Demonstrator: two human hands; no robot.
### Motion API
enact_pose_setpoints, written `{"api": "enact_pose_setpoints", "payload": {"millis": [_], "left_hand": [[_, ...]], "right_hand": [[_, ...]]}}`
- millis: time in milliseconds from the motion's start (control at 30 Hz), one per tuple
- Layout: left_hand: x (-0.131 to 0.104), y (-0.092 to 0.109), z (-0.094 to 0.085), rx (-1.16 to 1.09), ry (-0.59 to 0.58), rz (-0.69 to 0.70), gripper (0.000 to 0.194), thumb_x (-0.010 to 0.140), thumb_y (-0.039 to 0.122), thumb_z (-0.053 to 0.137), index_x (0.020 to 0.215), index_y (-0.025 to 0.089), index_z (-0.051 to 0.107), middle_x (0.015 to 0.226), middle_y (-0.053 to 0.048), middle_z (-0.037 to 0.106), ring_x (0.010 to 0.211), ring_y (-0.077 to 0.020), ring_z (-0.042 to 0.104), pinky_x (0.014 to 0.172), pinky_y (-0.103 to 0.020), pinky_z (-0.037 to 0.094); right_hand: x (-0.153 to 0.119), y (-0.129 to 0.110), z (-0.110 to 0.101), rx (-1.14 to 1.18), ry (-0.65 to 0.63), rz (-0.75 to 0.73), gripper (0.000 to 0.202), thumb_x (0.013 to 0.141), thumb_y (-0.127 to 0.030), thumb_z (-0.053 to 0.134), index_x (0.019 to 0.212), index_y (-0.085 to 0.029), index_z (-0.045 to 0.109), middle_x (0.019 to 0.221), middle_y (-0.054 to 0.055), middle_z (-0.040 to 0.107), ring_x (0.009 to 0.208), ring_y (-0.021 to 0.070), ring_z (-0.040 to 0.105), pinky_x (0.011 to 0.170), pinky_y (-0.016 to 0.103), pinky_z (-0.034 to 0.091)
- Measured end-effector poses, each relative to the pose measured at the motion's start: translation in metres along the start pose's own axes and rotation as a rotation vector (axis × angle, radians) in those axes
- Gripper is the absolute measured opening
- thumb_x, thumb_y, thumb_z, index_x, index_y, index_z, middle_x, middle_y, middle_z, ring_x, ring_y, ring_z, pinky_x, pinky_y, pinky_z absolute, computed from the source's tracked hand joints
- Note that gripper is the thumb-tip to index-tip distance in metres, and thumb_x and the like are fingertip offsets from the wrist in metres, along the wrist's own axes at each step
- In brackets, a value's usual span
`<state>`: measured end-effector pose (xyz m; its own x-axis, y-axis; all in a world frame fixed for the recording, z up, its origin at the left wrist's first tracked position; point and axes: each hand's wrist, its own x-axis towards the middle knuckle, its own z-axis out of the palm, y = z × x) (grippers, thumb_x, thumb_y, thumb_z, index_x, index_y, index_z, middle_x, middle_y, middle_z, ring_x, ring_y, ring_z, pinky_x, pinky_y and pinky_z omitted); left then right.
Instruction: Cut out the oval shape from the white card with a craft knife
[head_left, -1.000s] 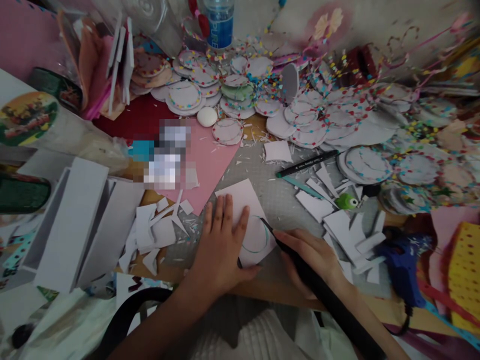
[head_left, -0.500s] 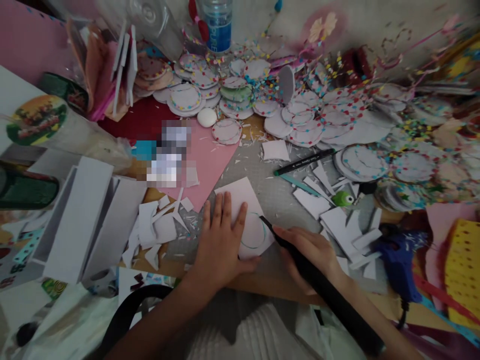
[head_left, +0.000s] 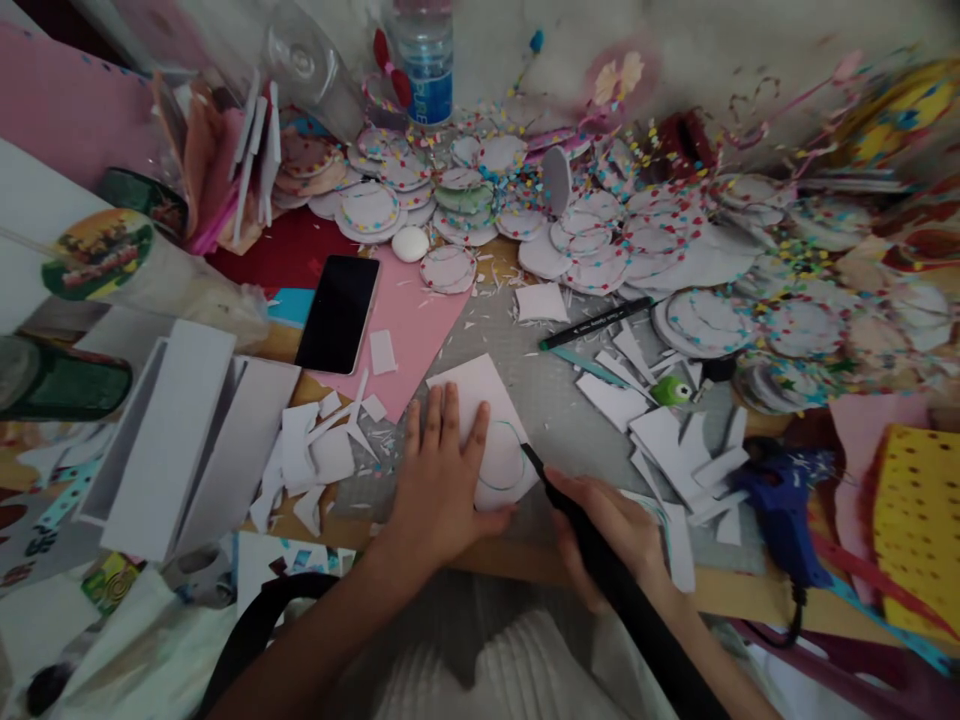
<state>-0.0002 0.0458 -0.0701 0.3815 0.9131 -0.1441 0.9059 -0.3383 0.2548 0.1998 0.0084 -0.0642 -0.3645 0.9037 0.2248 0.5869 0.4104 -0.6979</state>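
A small white foam board piece (head_left: 469,385) with a teal circle drawn on it lies on the grey mat. My left hand (head_left: 439,475) presses flat on its left part, fingers stretched and a little apart. My right hand (head_left: 611,525) is wrapped round a long black craft knife (head_left: 592,535), its handle running back along the forearm. The narrow dark tip meets the board at the circle's right side, near the board's edge. My right fingertips are partly hidden behind the handle.
White offcuts (head_left: 679,435) lie right of the mat (head_left: 495,320), near a green marker (head_left: 592,325) and a blue glue gun (head_left: 784,510). A phone (head_left: 339,315) rests on pink card. Decorated white discs (head_left: 600,225) crowd the back; a white box (head_left: 169,440) stands left.
The knife tip has shifted slightly down along the circle's right side. My left hand holds the same place on the board. The view has moved a little.
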Motion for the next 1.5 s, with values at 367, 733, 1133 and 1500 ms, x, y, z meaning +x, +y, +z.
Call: {"api": "enact_pose_setpoints", "payload": {"millis": [367, 733, 1133, 1500], "left_hand": [[-0.003, 0.001, 0.002, 0.021, 0.028, -0.003, 0.111, 0.062, 0.07, 0.067, 0.147, 0.011, 0.028, 0.156, -0.026, 0.009, 0.143, -0.0427, 0.007, 0.114, -0.057, 0.007], [-0.001, -0.035, -0.006, -0.035, 0.045, 0.183, 0.132, 0.055, 0.081, 0.06, 0.149, 0.004, 0.01, 0.156, -0.025, 0.006, 0.146, -0.0341, 0.0, 0.115, -0.054, 0.002], [-0.004, -0.027, 0.003, -0.052, 0.047, 0.106, 0.116, 0.067, 0.077, 0.053, 0.146, 0.0, 0.018, 0.155, -0.025, 0.015, 0.146, -0.0324, 0.007, 0.115, -0.055, 0.001], [-0.005, -0.023, 0.001, -0.074, 0.026, 0.069, 0.117, 0.064, 0.074, 0.055, 0.146, -0.002, 0.019, 0.156, -0.024, 0.007, 0.146, -0.0329, 0.003, 0.116, -0.053, -0.002]], "right_hand": [[-0.02, -0.02, 0.016, -0.056, 0.105, 0.106, 0.043, 0.081, -0.007, 0.049, 0.123, -0.017, 0.051, 0.082, 0.008, 0.066, 0.069, 0.0192, 0.066, 0.058, 0.03, 0.054], [-0.041, -0.019, -0.014, -0.005, 0.217, 0.244, 0.025, 0.084, -0.024, 0.053, 0.109, -0.022, 0.06, 0.075, 0.003, 0.07, 0.06, 0.0202, 0.068, 0.049, 0.029, 0.055], [0.014, -0.029, 0.033, -0.074, 0.099, -0.062, 0.035, 0.082, -0.013, 0.052, 0.117, -0.018, 0.052, 0.082, 0.006, 0.07, 0.064, 0.0176, 0.068, 0.057, 0.028, 0.056], [0.018, -0.027, 0.04, -0.058, 0.08, -0.046, 0.037, 0.08, -0.011, 0.051, 0.117, -0.018, 0.051, 0.078, 0.004, 0.067, 0.061, 0.0165, 0.066, 0.053, 0.027, 0.054]]}}
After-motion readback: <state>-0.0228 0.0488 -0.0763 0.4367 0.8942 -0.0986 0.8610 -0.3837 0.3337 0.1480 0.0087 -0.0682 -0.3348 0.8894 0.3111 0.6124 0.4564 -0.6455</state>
